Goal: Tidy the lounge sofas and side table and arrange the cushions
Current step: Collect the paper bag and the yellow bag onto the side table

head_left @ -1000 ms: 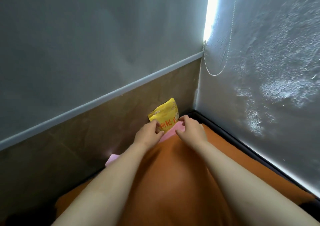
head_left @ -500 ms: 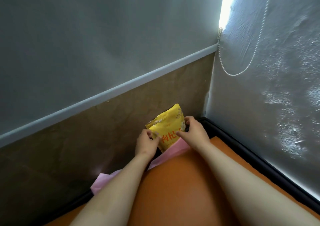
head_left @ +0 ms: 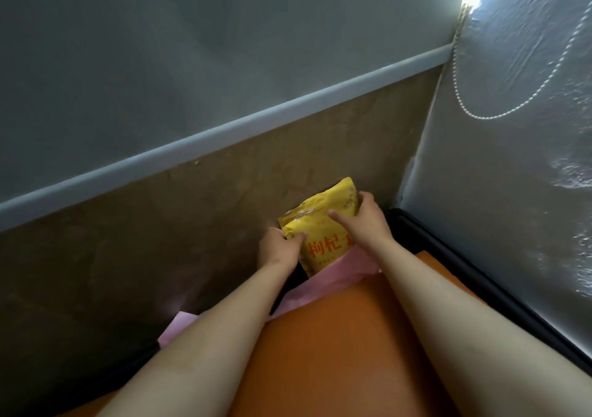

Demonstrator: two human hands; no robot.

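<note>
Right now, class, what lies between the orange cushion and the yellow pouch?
A pink sheet, seen in the head view: it edges the orange cushion, and the yellow pouch dips behind it.

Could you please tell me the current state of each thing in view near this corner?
yellow pouch: upright against the wall, held on both sides, lower end hidden behind the pink sheet.
left hand: pinches the pouch's left edge.
right hand: holds the pouch's upper right side, thumb across its front.
pink sheet: crumpled between cushion and wall.
orange cushion: lying under both forearms.
bead cord: hanging in a slack loop.
</note>
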